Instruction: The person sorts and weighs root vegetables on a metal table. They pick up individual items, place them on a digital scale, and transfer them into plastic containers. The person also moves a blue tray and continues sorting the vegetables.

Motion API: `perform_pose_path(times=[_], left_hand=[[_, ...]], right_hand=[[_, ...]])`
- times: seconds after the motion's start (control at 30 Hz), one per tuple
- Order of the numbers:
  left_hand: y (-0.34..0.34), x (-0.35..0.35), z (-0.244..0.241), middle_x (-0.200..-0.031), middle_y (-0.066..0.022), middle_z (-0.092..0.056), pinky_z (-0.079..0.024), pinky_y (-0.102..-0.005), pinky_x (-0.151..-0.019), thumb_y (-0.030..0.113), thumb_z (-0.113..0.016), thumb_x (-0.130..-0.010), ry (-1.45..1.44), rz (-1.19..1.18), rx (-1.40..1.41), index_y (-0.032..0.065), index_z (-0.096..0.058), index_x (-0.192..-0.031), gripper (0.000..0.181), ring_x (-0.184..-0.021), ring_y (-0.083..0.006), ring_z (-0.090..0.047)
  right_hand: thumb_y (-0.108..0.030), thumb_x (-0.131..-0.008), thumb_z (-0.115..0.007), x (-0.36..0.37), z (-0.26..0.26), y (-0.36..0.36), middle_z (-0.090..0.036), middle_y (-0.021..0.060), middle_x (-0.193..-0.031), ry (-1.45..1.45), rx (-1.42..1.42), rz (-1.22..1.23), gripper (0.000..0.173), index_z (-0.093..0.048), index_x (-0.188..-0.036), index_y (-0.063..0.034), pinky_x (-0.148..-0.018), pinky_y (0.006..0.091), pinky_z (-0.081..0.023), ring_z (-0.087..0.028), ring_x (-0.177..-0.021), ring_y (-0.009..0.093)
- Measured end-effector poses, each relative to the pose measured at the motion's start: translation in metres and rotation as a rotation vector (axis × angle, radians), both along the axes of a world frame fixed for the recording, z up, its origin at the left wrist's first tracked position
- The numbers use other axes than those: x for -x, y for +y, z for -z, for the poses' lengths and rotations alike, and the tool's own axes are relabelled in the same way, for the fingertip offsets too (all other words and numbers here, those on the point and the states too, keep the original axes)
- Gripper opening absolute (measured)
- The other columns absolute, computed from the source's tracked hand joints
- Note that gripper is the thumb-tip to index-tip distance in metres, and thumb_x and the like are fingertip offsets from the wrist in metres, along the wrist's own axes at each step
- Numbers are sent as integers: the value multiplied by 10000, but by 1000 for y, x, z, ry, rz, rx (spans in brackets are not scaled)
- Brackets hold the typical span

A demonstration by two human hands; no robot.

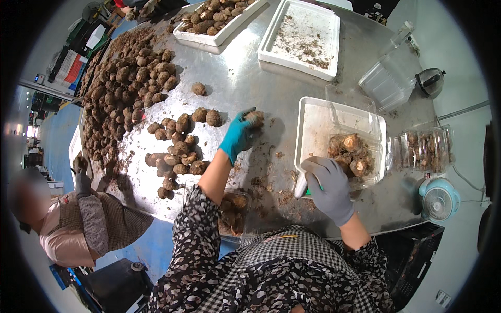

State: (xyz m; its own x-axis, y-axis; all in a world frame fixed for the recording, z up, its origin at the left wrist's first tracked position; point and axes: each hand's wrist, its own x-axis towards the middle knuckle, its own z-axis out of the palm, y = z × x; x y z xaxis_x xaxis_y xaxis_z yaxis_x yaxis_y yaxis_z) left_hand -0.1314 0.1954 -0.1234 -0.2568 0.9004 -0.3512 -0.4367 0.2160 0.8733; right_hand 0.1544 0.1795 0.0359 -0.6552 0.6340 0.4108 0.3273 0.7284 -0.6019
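My left hand (238, 135), in a teal glove, is closed around a brown taro corm (255, 118) above the metal table. My right hand (330, 187), in a grey glove, is at the near edge of a white tray (309, 117); its fingers are bent and partly hide what they touch. An open clear plastic clamshell box (372, 156) with several taro corms (352, 143) lies in that tray. A pale handle-like end (300, 187) and a bit of green show beside my right fingers. Loose corms (180, 148) lie left of my left hand.
A large heap of corms (129, 78) covers the left. Two white foam trays (297, 69) (215, 39) stand at the back, one holding corms. Filled clamshells (426, 150), empty clamshells (387, 82) and a blue fan (437, 199) are at right. A co-worker (86, 223) stands at left.
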Motion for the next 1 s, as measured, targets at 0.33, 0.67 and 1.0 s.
perform_pose_path(times=[0.33, 0.67, 1.0], left_hand=[[-120, -93, -96, -1368, -79, -477, -375, -352, -1070, 26, -769, -763, 417, 228, -262, 86, -361, -1425, 781, -1260, -204, -465], [-166, -116, -89, -1016, 16, -579, -480, -258, -833, 158, -748, -834, 49, 30, -92, 76, -522, -1287, 513, -914, -96, -535], [-168, -149, -68, -909, -20, -616, -459, -241, -713, 139, -635, -927, 353, -293, -238, 26, -595, -1096, 207, -779, -83, -530]], right_hand=[[-191, -952, -535, 23, 35, -23, -627, 141, -909, -97, 686, 114, 293, -564, -1184, -14, -742, 324, -494, -602, -801, 218], [-155, -978, -516, 2, 48, -55, -616, 82, -991, 214, 998, 65, 258, -555, -1152, 31, -827, 279, -482, -574, -929, 133], [-125, -898, -635, 6, 56, -85, -622, 124, -1045, 177, 630, 72, 318, -534, -1171, 2, -859, 320, -483, -609, -976, 208]])
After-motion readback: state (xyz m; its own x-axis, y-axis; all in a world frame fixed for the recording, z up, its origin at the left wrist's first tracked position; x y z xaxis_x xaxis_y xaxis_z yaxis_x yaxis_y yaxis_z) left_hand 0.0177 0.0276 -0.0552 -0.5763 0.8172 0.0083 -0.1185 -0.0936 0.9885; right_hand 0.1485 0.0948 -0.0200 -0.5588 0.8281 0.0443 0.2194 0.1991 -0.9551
